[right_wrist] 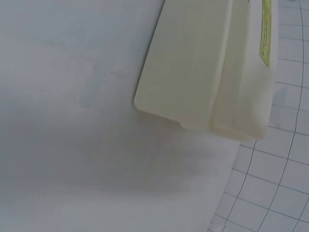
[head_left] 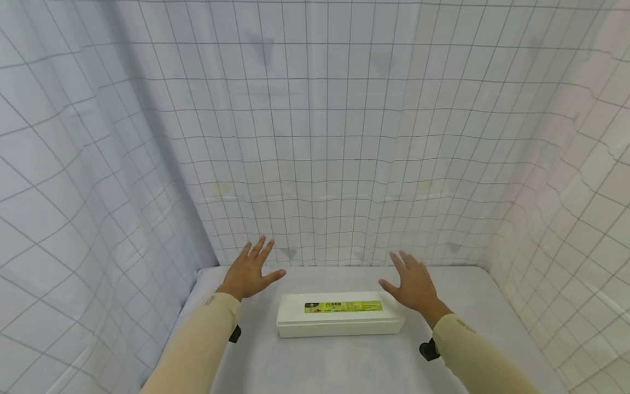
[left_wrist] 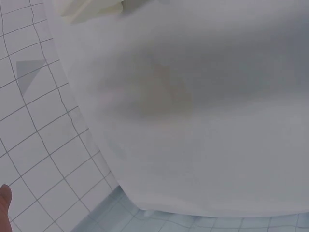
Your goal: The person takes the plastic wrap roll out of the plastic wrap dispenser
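Note:
A long white lidded box (head_left: 339, 327) with a yellow-green printed label (head_left: 343, 307) lies on the white table, between my two hands. My left hand (head_left: 249, 273) hovers beyond the box's left end with fingers spread, touching nothing. Past its right end is my right hand (head_left: 412, 283), fingers extended and apart from the box. In the left wrist view only a fingertip (left_wrist: 5, 203) shows at the edge, with a corner of the box (left_wrist: 91, 7) at the top. The right wrist view shows one end of the box (right_wrist: 188, 63); no fingers appear there. The box's contents are hidden.
The white-covered table (head_left: 315, 366) has rounded far corners. White grid-patterned curtains (head_left: 325, 137) hang behind it and along the left and right sides. A dark wrist camera (head_left: 429, 350) is strapped under the right sleeve, another (head_left: 235, 334) under the left.

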`<state>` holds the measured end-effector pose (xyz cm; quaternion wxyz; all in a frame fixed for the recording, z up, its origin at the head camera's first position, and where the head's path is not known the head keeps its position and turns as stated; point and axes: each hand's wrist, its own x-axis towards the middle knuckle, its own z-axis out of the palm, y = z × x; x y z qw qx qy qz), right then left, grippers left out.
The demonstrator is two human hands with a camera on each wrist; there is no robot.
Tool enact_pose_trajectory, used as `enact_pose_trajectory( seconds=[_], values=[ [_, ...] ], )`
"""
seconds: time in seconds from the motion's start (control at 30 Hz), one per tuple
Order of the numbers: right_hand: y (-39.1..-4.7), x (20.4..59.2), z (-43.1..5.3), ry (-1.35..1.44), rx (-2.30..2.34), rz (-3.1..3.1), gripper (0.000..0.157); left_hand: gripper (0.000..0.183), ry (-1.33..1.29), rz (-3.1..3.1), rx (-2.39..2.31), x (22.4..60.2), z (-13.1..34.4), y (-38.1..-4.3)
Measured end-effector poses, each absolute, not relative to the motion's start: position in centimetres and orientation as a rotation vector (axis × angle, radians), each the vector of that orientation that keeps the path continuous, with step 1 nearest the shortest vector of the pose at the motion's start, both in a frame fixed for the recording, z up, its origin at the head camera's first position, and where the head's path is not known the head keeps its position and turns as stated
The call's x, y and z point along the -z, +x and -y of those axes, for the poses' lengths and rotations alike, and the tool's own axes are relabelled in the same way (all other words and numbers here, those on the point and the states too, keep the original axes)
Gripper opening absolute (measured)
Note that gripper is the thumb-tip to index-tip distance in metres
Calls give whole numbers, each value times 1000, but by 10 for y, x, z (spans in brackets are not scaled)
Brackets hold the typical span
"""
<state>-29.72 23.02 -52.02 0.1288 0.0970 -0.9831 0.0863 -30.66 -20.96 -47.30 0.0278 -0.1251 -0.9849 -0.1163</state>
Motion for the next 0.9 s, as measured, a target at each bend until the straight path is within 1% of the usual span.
enact_pose_trajectory(
  seconds=[0.5,0.77,0.9],
  values=[
    [-288,527,-212,426,-360,2815,87,97,-420,3026,556,484,195,-296],
    [-289,532,-206,447,-413,2824,91,95,-429,3017,681,492,187,-292],
    [-288,534,-203,502,-412,2778,93,95,-429,3008,745,501,182,-290]
  ],
)
